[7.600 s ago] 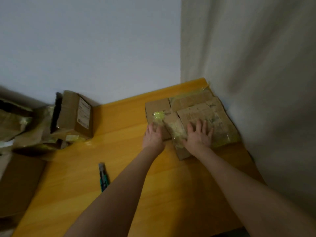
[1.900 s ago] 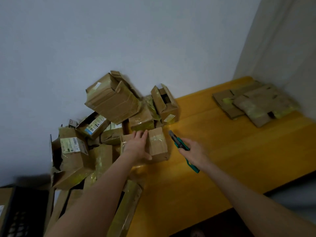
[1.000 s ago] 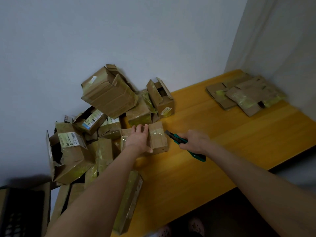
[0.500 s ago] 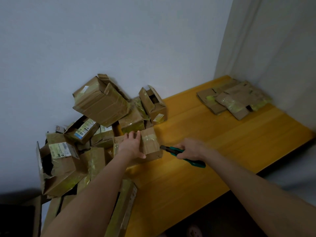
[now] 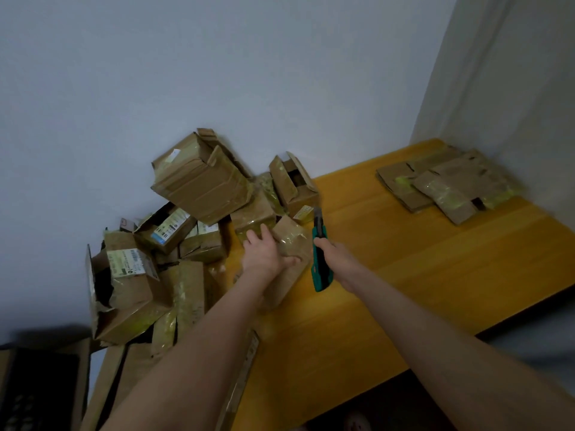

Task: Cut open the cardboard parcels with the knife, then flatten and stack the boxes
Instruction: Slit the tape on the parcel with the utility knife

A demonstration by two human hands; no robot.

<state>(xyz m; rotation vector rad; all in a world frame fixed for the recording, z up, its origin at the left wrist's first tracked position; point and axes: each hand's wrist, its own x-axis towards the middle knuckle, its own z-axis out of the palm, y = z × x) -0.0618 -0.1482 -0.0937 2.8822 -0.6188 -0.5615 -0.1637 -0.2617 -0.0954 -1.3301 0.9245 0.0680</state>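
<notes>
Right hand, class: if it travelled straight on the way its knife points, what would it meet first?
Probably the small open box: the knife in the right hand points away at it, just right of the parcel the left hand holds. Depth is unclear.

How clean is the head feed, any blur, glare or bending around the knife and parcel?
Head view: dim, flat light, no hard shadows; tape on the parcel under the left hand glints yellow-green; the knife in the right hand reads fairly sharp; the flattened boxes look soft; the wall corner leans, wide-angle.
</notes>
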